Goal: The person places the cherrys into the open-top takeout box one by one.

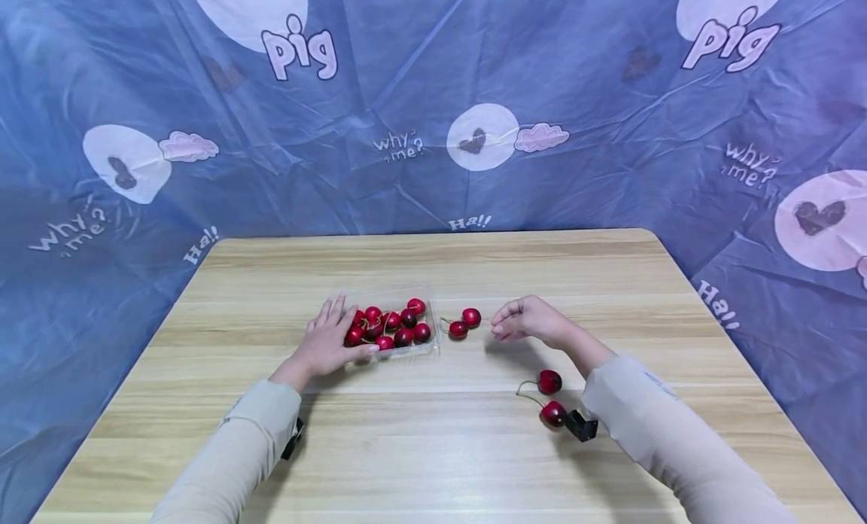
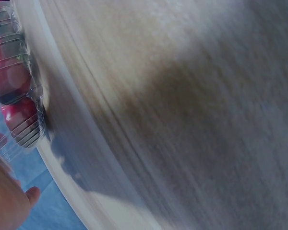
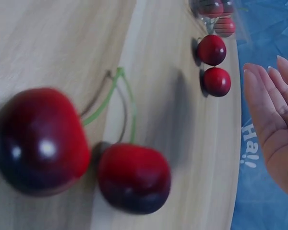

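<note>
A clear plastic container (image 1: 434, 342) with several dark red cherries (image 1: 403, 336) in it stands left of the table's middle. My left hand (image 1: 328, 343) rests at its left end, fingers fairly straight and thumb along the near side; the left wrist view cuts off most of this hand. Right of the container lie two cherries (image 1: 464, 323) with stems. My right hand (image 1: 530, 321) hovers just right of them, fingers loosely bent, and nothing shows in it in the right wrist view. Below that wrist lies another pair of cherries (image 3: 134, 178), joined at their green stems.
Everything stands on a light wooden table (image 1: 406, 464). A blue printed cloth (image 1: 433, 72) hangs behind and beside it. A small black device (image 1: 581, 425) sits under the right wrist, close to the nearer cherry pair; another black device (image 1: 292, 439) is at the left wrist.
</note>
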`<state>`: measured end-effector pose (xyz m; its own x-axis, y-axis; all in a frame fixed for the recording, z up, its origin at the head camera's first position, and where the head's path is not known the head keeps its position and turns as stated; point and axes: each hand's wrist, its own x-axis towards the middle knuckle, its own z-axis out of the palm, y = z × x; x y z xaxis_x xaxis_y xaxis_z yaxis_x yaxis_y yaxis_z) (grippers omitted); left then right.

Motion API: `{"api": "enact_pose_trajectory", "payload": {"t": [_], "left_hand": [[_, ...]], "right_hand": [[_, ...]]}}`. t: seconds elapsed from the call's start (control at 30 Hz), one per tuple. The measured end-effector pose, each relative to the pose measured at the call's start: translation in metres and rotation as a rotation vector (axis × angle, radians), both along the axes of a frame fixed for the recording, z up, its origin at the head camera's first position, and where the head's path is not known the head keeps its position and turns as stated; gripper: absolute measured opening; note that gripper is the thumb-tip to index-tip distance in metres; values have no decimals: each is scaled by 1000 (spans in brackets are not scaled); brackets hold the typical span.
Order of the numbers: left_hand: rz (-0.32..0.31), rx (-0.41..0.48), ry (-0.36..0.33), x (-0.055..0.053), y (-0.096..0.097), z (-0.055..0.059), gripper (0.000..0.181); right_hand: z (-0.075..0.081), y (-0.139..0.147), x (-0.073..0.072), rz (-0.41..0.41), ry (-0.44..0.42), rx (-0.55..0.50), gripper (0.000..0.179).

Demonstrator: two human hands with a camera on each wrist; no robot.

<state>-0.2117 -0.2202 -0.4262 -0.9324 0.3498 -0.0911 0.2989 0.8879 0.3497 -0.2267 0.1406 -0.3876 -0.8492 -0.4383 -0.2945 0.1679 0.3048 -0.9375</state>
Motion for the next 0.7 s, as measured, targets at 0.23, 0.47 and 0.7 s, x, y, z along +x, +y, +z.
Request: {"api": "enact_pose_trajectory", "payload": {"t": [0.23, 0.47, 0.7], "left_hand": [[4, 1, -3, 0, 0, -1, 95], [7, 8, -5, -1, 0, -1, 95], [7, 8, -8, -1, 0, -1, 95]], "right_hand": [[-5, 11, 5, 22, -19, 22, 25], [-11, 19, 7, 37, -38, 64, 23], [-18, 25, 11, 97, -73, 80, 23]]}}
